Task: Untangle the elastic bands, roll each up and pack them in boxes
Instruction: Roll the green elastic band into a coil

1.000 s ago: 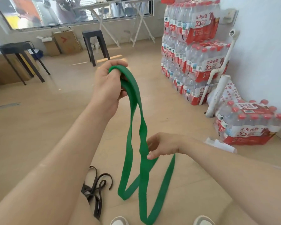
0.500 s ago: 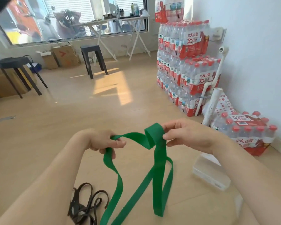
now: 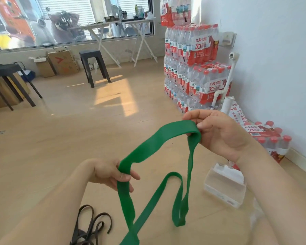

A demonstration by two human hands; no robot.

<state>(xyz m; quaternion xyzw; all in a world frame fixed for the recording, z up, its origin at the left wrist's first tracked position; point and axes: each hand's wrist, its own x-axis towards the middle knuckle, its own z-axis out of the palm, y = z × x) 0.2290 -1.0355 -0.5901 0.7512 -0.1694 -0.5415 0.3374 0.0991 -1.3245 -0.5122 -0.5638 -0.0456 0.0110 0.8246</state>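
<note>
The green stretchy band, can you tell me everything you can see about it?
The wide, flat green elastic band looks matte and rubbery. It is held up in the air, slack and not yet rolled. The right hand pinches a folded bend of it higher up; the left hand grips it lower down. Between them it runs as a sloping strip. Below, it hangs in loose, twisting loops, and part leaves the bottom of the picture. In view, only the hands touch it.

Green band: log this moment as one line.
left hand: pinches green band | right hand: grips its fold | black bands: on floor | clear box: on floor
</note>
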